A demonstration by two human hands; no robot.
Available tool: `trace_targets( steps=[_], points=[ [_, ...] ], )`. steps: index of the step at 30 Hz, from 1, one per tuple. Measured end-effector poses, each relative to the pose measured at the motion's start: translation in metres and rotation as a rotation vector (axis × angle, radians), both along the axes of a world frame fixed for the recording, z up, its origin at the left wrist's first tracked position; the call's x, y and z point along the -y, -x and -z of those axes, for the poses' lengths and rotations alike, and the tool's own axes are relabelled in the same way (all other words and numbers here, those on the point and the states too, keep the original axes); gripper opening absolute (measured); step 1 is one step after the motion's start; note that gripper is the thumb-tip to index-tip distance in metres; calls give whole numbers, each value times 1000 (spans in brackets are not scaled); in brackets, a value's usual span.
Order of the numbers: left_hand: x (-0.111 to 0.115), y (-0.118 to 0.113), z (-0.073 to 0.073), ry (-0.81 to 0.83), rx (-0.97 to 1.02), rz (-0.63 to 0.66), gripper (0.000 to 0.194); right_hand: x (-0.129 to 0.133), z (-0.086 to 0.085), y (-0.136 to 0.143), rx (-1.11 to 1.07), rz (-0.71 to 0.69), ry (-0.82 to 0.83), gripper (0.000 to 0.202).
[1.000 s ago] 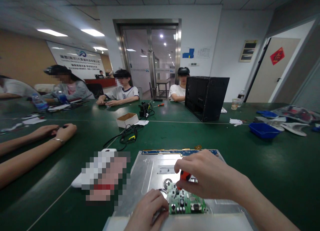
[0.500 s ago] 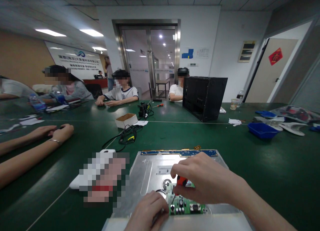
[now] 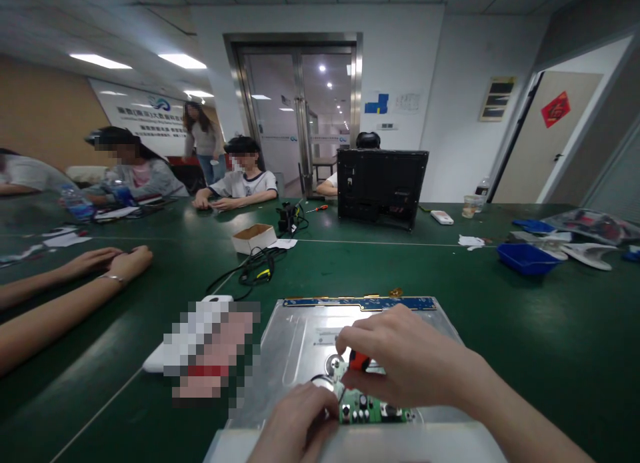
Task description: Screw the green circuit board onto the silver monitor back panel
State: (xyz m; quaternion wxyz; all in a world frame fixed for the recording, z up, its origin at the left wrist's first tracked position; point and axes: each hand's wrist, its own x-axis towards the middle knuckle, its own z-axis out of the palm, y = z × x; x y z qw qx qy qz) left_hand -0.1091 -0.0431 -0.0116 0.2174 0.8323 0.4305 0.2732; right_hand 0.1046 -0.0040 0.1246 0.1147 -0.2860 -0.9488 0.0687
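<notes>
My right hand (image 3: 405,359) is closed around the red and black handle of a screwdriver (image 3: 359,360). Its thin shaft points down at a green circuit board (image 3: 364,413), partly covered by the hand. At the board's left edge, my left hand (image 3: 300,419) has its fingers curled together; whatever is between them is hidden. Under both lies a flat silver metal panel (image 3: 295,349) with a narrow blue circuit strip (image 3: 345,303) along its far edge. A black wire (image 3: 320,377) loops beside the left fingers.
Left of the panel lies a white object (image 3: 217,301), largely pixelated. Beyond are a black cable (image 3: 255,269), a small open box (image 3: 254,239) and a black case (image 3: 383,189). To the right sits a blue tray (image 3: 529,258). Another person's hands (image 3: 115,263) rest at the left.
Across the table, the black case has turned and shifted left, and a white object behind it shows more. A standing person has come further into view. My hands have barely moved.
</notes>
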Motion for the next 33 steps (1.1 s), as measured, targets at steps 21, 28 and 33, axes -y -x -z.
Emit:
trace_targets(
  steps=[21,28,33],
  points=[
    [4,-1,-2,62,39,-46,17,-1,3,4,-2,-37,34,13],
    [3,-2,-1,79,45,-35,17,-1,4,4,8,-36,34,14],
    [0,1,6,24,40,-6,17,-1,5,7,25,-33,24,15]
  ],
)
